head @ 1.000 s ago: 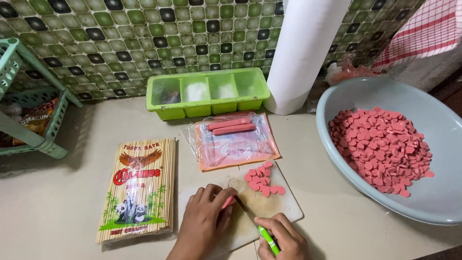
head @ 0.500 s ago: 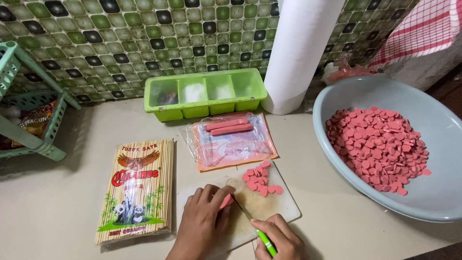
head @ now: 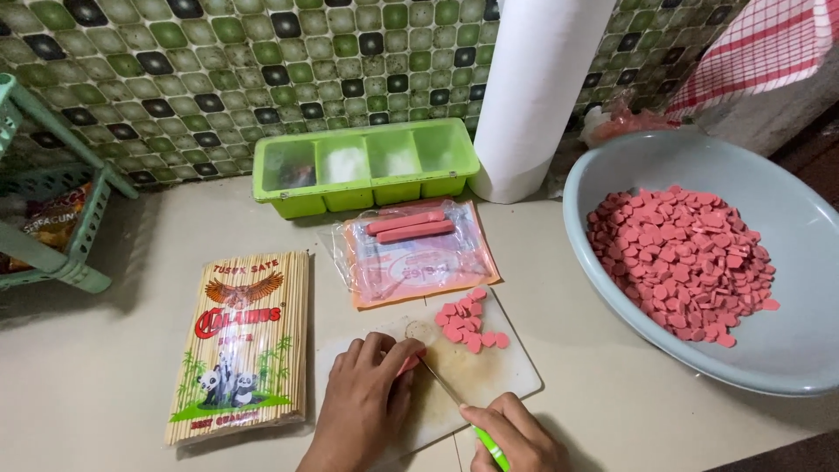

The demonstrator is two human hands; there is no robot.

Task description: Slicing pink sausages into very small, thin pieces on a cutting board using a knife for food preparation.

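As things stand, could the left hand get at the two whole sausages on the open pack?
Probably yes: the left hand rests on the board, and only flat pack lies between it and the sausages.

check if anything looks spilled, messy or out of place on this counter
Nothing stands out. The sausage slices sit in a neat pile on the cutting board, the rest fill the basin, and the skewer pack lies flat and sealed.
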